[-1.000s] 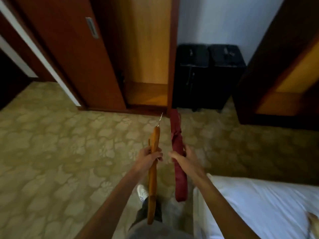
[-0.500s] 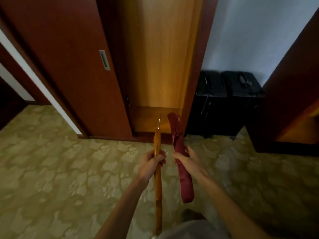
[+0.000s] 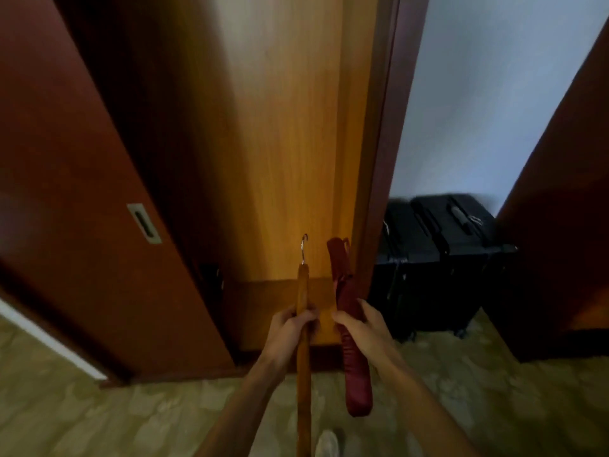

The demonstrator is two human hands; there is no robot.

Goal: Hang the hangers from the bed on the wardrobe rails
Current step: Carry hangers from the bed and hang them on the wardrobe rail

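Left hand [image 3: 290, 328] clenched around the wooden hanger [image 3: 303, 357], fingers wrapped over its upper part; most of the wood running below the fist toward the carpet [image 3: 99, 413], metal hook [image 3: 304, 248] poking out above. Long axis near upright, seen edge-on, hook end pointing up at the open wardrobe [image 3: 290, 143]. Right hand [image 3: 361, 328] grasping the red padded hanger [image 3: 349, 328] just beside, near its middle; again near upright, top leaning slightly left, lower end hanging below the wrist. Hangers side by side, apart.
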